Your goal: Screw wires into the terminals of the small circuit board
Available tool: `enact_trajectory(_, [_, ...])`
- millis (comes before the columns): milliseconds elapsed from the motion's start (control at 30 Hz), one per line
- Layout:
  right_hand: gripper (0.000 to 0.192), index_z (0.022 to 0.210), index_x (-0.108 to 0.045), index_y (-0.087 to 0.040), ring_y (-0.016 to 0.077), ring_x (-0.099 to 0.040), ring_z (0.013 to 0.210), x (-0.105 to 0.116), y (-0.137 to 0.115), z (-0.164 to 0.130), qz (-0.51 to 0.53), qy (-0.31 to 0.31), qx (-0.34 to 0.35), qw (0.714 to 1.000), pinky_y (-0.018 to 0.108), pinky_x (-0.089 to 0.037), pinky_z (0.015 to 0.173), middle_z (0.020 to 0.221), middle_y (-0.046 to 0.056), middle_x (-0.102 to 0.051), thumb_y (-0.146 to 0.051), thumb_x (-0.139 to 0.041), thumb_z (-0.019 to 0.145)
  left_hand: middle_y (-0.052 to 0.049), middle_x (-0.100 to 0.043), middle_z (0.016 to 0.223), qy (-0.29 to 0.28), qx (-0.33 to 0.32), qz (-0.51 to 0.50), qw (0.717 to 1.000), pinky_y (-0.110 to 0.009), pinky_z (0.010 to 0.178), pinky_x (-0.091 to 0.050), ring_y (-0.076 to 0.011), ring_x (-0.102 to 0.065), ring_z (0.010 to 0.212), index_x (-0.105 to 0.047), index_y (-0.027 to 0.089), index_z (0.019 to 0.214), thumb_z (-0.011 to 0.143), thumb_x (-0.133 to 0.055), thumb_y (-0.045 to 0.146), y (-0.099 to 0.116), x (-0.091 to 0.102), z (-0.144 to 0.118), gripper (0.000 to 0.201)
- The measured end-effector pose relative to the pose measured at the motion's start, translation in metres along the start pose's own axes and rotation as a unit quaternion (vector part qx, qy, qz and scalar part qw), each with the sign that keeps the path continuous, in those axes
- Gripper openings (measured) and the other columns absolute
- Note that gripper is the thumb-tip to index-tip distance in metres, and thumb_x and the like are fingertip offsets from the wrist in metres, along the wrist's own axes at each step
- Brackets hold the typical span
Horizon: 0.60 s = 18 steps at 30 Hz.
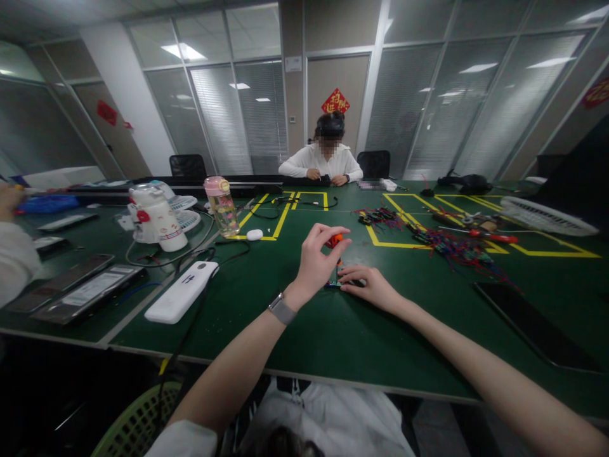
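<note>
green table under both hands, glass-walled office behind.

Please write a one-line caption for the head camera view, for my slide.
Left hand grips an orange-handled tool above a small part that the right hand presses onto the green table.

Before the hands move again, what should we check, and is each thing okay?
1. Left hand has hold of the orange-handled tool: ok.
2. Right hand presses flat on the small board, which lies on the green table: ok.
3. Tool tip meets the board: cannot tell, the fingers hide it.
4. Black cable lies apart from both hands: ok.
5. Wire pile is off to the right, not touching the hands: ok.
</note>
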State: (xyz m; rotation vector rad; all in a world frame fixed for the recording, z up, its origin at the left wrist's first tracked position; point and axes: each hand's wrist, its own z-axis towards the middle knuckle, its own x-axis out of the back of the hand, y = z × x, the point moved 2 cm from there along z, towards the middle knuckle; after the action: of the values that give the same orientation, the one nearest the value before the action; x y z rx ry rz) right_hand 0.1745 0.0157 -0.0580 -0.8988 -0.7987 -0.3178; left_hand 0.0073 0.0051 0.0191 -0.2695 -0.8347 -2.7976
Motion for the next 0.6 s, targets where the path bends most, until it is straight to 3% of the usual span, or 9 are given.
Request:
enact_trajectory(200, [0.014,0.090,-0.076,-0.023,0.0269,-0.065,0.105,-0.0011,0.0028,0.0006,0.004,0.001,0.001,1.000,0.046,-0.048,0.095,0.106,0.008,-0.072,-0.028,-0.068,0.079,-0.007,-0.062,0.114,-0.068,-0.017,-0.040,0.997,-0.032,0.094,-0.046,-0.0166,-0.058,0.106,-0.057,0.022,0.124,0.097,-0.040,0.019,0.0018,-0.0022,-0.0015,0.033])
enact_trajectory(300, [0.015,0.089,-0.076,-0.023,0.0267,-0.065,0.104,-0.0012,0.0030,0.0004,0.005,0.002,0.001,1.000,0.046,-0.048,0.095,0.106,0.009,-0.072,-0.028,-0.068,0.079,-0.007,-0.064,0.111,-0.080,-0.002,-0.057,0.995,-0.030,0.088,-0.050,-0.0158,-0.061,0.099,-0.056,0.022,0.125,0.095,-0.043,0.019,-0.0001,-0.0034,-0.0017,0.033])
enact_trajectory(500, [0.014,0.089,-0.076,-0.024,0.0267,-0.065,0.104,-0.0008,0.0023,0.0000,0.010,0.004,0.002,1.000,0.047,-0.048,0.095,0.107,0.008,-0.072,-0.029,-0.068,0.079,-0.004,-0.060,0.094,-0.046,0.025,-0.053,0.997,-0.023,0.070,-0.052,-0.0129,-0.059,0.082,-0.067,0.021,0.106,0.086,-0.062,0.025,-0.0027,-0.0028,0.0002,0.021])
enact_trajectory(600, [0.014,0.089,-0.076,-0.024,0.0268,-0.065,0.105,-0.0010,0.0033,0.0004,0.007,0.004,0.005,1.000,0.047,-0.048,0.095,0.107,0.008,-0.072,-0.030,-0.068,0.080,-0.004,-0.061,0.095,-0.033,0.035,-0.045,0.998,-0.024,0.072,-0.052,-0.0131,-0.060,0.083,-0.066,0.021,0.108,0.091,-0.054,0.027,-0.0033,-0.0013,0.0009,0.021])
